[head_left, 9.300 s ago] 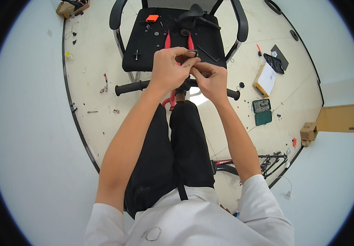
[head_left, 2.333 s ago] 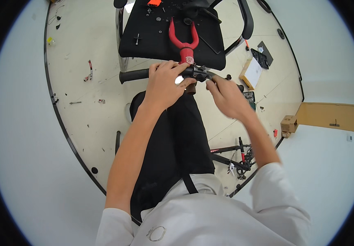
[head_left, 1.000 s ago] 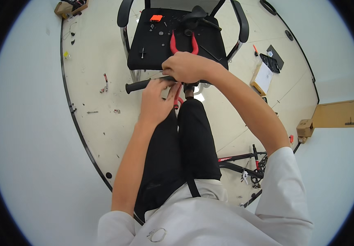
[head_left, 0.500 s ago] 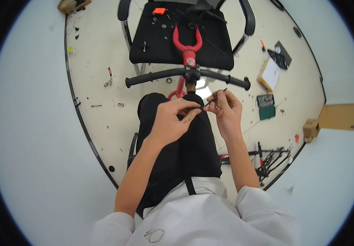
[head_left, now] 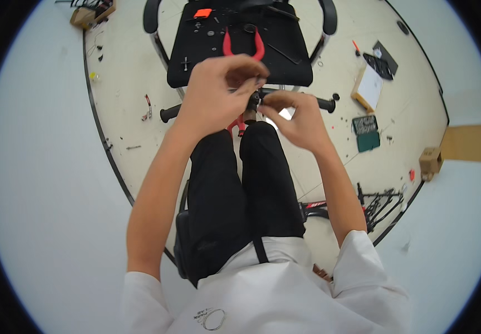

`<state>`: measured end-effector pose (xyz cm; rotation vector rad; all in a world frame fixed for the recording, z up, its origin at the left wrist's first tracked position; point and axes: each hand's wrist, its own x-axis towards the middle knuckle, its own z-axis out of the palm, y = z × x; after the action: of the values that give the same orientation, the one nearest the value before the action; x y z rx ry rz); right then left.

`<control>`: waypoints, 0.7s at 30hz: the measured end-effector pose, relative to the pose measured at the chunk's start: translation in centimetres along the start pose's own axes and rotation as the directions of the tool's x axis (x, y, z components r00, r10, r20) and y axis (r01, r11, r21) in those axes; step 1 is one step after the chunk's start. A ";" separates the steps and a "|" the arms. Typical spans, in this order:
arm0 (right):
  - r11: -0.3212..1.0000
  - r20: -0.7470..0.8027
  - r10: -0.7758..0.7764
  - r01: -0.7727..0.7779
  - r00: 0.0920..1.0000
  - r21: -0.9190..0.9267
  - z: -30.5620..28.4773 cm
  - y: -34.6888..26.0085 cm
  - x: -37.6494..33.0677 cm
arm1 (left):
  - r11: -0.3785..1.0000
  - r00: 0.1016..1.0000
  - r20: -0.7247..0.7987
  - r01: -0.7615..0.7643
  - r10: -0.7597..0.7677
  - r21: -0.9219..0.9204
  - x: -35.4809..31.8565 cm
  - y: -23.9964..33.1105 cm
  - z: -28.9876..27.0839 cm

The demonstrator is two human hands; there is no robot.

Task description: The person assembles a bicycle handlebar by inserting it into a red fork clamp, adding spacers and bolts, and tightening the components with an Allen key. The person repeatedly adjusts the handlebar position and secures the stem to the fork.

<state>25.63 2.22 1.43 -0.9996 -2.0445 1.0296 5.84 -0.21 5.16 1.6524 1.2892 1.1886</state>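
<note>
Head view: left hand and right hand are meeting at the middle of a black handlebar, both pinching a small dark part at its clamp; fingers are curling around it, exact grip partly hidden. Looks like a fitting or tightening step mid-way; next move is probably calling for steady fingertip turning while keeping the bar level. Black chair ahead is carrying a red fork piece and loose hardware. Pale floor is holding scattered bits, a green case, a cardboard box.
</note>
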 end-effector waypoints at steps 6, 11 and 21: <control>0.999 0.056 0.008 -0.005 0.998 -0.041 -1.4 0.0 4.6 | 0.997 0.989 -0.134 -0.059 0.067 0.057 3.1 -0.8 0.2; 0.999 0.100 0.040 -0.036 0.994 -0.041 -0.7 1.3 4.6 | 0.998 0.985 -0.165 -0.043 0.051 0.048 2.4 -2.4 1.0; 0.997 0.085 0.031 -0.024 0.996 -0.076 -0.6 1.4 3.8 | 0.999 0.985 -0.168 -0.043 0.041 -0.009 2.4 -2.6 1.1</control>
<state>24.64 6.23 1.34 -1.0402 -2.1593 1.0332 6.28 2.72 2.92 1.6049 1.3520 1.3835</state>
